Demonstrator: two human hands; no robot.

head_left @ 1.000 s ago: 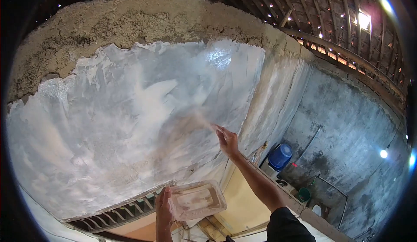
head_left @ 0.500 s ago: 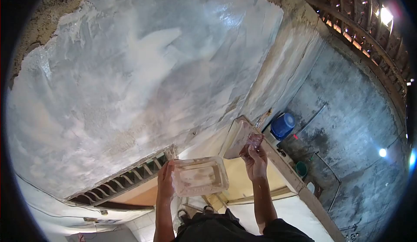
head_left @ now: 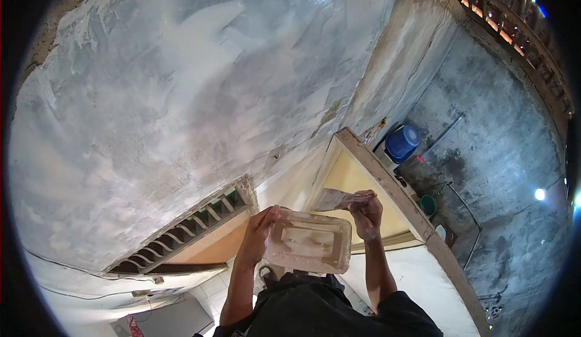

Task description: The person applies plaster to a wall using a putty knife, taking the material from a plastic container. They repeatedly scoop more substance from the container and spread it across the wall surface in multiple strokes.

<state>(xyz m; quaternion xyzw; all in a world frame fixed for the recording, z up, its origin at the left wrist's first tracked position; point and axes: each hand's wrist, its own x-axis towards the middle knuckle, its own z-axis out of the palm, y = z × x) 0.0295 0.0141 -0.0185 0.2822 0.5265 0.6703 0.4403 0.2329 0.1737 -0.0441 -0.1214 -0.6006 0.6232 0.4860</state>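
Note:
My left hand (head_left: 259, 235) grips the left side of a shallow rectangular plastic container (head_left: 345, 246), which is translucent and smeared with pale paste. Held in my right hand (head_left: 367, 216) is a putty knife (head_left: 331, 199) with a wide blade and a reddish-brown, paste-stained handle. Its blade points left, just above the container's upper rim in this view. Beyond both hands rises a grey wall (head_left: 200, 95) with whitish, patchy skim coat and a brighter smear near the top.
A slatted vent opening (head_left: 181, 231) is set low in the wall. To the right, a ledge (head_left: 387, 183) borders a yellowish panel. Past it are a blue bucket (head_left: 402, 143), a green container (head_left: 427, 205) and a pipe (head_left: 478, 240) along a darker wall.
The putty knife has turned from an upright, broad-on view to lying nearly level over the container. The container has shifted right in view, and the camera has tilted downward.

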